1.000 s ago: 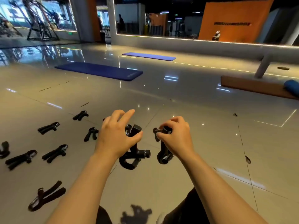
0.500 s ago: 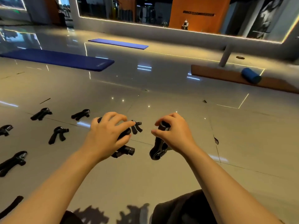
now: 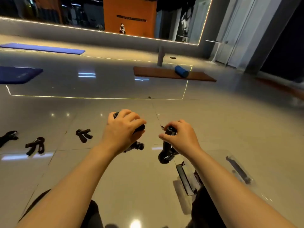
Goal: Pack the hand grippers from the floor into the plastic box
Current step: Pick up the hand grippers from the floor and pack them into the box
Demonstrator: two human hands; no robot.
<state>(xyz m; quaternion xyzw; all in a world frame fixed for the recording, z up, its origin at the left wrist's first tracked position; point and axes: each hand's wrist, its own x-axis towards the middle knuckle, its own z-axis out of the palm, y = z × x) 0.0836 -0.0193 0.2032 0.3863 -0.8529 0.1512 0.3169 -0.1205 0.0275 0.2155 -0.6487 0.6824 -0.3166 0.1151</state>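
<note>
Above the tiled floor (image 3: 230,129), at the middle of my view, I see both hands holding black hand grippers; the left hand (image 3: 122,131) is curled around one gripper (image 3: 139,127), whose other end shows under the wrist; the right hand (image 3: 182,139) pinches the handle of the second gripper (image 3: 166,152), which hangs with its ring end down. At 4 o'clock from the right hand the clear plastic box (image 3: 236,170) lies on the floor, partly hidden by the forearm. At 9 o'clock three more grippers lie on the floor: the nearest one (image 3: 83,134), another (image 3: 35,145), and the last (image 3: 9,137) at the edge.
</note>
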